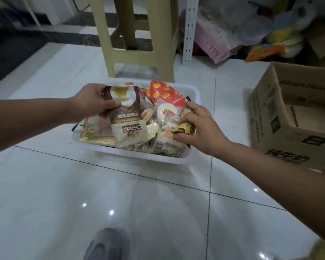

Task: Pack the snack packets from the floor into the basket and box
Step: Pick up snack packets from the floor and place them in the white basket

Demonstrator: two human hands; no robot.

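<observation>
- Head view: a white basket (139, 156) on the tiled floor (158, 203), heaped with snack packets (162, 93); an open cardboard box (289, 132) to its right
- The left hand (94, 102) pinches a brown packet (126, 111) over the heap; the right hand (199, 126) curls its fingers round a small yellow packet (182, 130) in the basket
- Packing looks nearly done; next, likely release and settle both packets

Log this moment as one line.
left hand: holds brown packet | right hand: pinches yellow packet | basket: heaped | box: open
</observation>
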